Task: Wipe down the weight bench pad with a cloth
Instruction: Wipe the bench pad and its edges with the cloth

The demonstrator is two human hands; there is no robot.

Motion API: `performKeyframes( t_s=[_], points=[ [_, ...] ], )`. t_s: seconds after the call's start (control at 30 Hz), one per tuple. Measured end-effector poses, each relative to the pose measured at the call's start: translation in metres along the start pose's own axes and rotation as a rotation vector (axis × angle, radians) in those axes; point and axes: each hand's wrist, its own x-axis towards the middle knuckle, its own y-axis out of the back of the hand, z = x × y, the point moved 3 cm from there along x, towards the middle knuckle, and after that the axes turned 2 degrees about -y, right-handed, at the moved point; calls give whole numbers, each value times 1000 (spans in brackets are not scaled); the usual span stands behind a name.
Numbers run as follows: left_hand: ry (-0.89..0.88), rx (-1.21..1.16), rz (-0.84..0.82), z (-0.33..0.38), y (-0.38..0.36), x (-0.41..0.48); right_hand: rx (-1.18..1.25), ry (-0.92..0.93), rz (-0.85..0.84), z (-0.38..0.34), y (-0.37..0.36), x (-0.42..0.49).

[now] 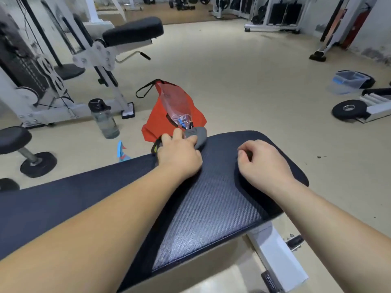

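1. Far left on the floor: stool [12, 138], bottle [104, 120] and spray bottle [122, 152], all clear of the pad. Low risk; the spray is out of reach, so a dry wipe looks likely.
2. Left hand [179, 155] rests on the far edge of the pad [211, 208], fingers bunched on the cloth [197, 136]. Grip: grasping the cloth, loosely it seems, only fingertips on it.
3. Cloth sits wadded at the far rim, partly overhanging toward the red bag [169, 115]. Risk: one push outward and it drops off onto the bag or floor and picks up dirt.
4. Wadded cloth means small contact, so streaks and missed strips are likely unless it gets flattened first.
5. Something black and yellow [156, 145] shows under the left hand at the rim; cannot tell what. Could snag or get knocked off.
6. Right hand [264, 163] on the pad, well apart from the cloth. Grip: clenched, loosely curled, holding nothing visible. It rests on surface still to be wiped, so that patch could be skipped.
7. Near end of the pad is covered by both forearms, probably unwiped.
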Motion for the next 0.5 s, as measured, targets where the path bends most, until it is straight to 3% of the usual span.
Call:
performKeyframes(
  t_s=[0.07,0.17,0.23,0.3,0.4,0.5],
  points=[
    [-116,-33,36,20,0,-25,25,-16,58,-6,3,3],
    [-425,-78,23,28,4,-89,59,9,111,-26,3,4],
    [-619,-106,-32,20,10,-131,63,45,60,-49,-3,0],
    [-686,-103,-52,-8,17,-151,70,117,-20,-79,-16,-6],
    [-522,-73,-48,-72,33,-151,88,244,-150,-134,-38,-22],
    [-161,-42,6,-155,49,-149,123,323,-269,-177,-57,-39]
  ],
)
